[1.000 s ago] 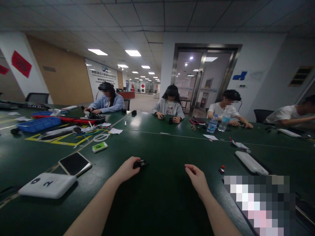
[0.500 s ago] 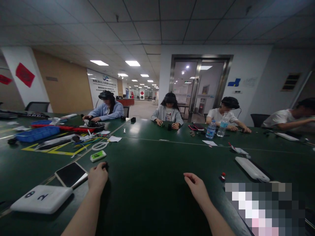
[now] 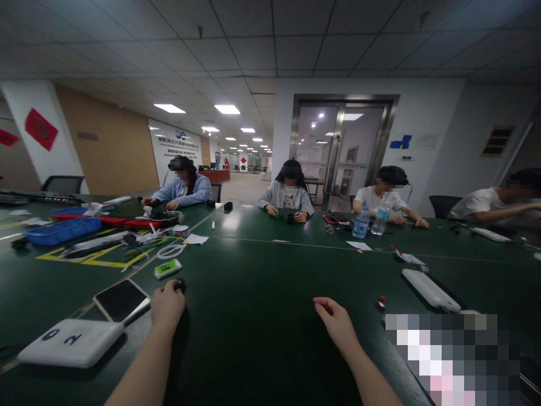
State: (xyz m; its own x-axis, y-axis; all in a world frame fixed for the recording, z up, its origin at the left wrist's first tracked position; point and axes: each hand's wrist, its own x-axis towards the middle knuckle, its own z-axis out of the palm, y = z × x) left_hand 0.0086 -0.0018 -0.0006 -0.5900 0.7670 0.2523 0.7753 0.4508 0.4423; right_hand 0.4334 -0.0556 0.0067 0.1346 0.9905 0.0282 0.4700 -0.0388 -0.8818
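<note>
My left hand (image 3: pixel 168 304) rests on the dark green table (image 3: pixel 262 304) with its fingers curled round a small black object (image 3: pixel 181 285), which peeks out past the knuckles. It lies just right of a smartphone (image 3: pixel 122 300) lying face up. My right hand (image 3: pixel 337 322) rests on the table further right, fingers loosely curled and holding nothing. A small red-capped piece (image 3: pixel 381 303) stands on the table just beyond and to the right of it.
A white power bank (image 3: pixel 70 341) lies at the near left, a green-and-white device (image 3: pixel 168 268) beyond the phone. A long white object (image 3: pixel 430 290) lies at right. Blue tray (image 3: pixel 63 230), cables, and bottles (image 3: pixel 360 223) sit farther off. Several people sit along the table's far side.
My left hand slid left with the black object, from the table's middle to beside the phone, and has held still there. My right hand barely moved.
</note>
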